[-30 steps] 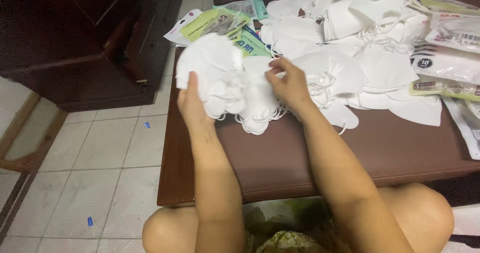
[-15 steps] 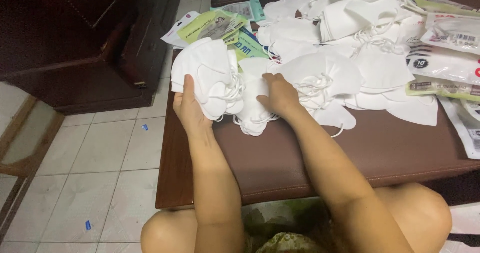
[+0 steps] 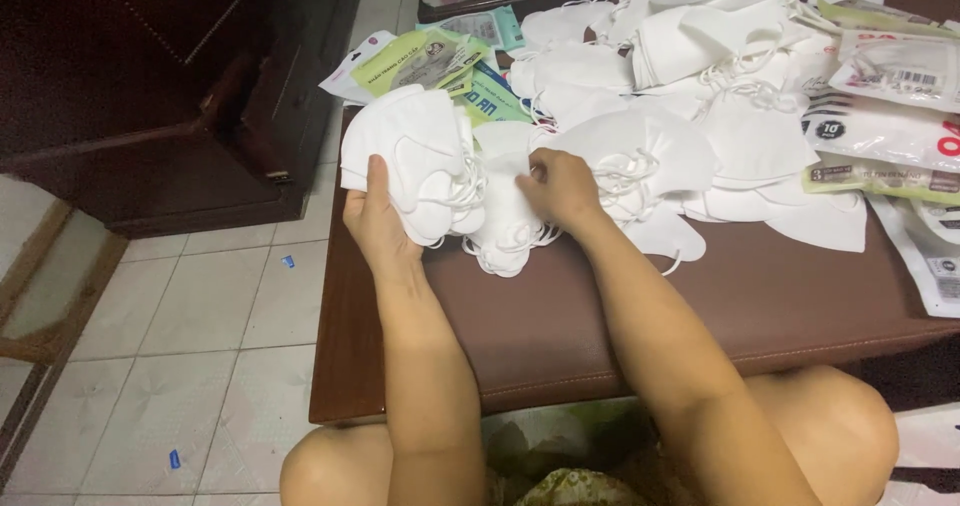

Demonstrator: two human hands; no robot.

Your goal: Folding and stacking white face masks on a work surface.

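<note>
The left hand (image 3: 375, 216) is gripping a light, floppy stack of white masks (image 3: 415, 161) by its edge, while the right hand (image 3: 560, 188) is pinching another mask (image 3: 505, 211) beside that stack.

The masks (image 3: 420, 156) were soft, matt white cloth, the bench (image 3: 700, 306) smooth brown leather-like padding, the packets (image 3: 890, 71) at two o'clock glossy plastic, the floor (image 3: 200, 316) tiled.

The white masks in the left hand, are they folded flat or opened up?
Folded flat. The white masks sit stacked in the left hand, creased in half, ear loops dangling.
</note>
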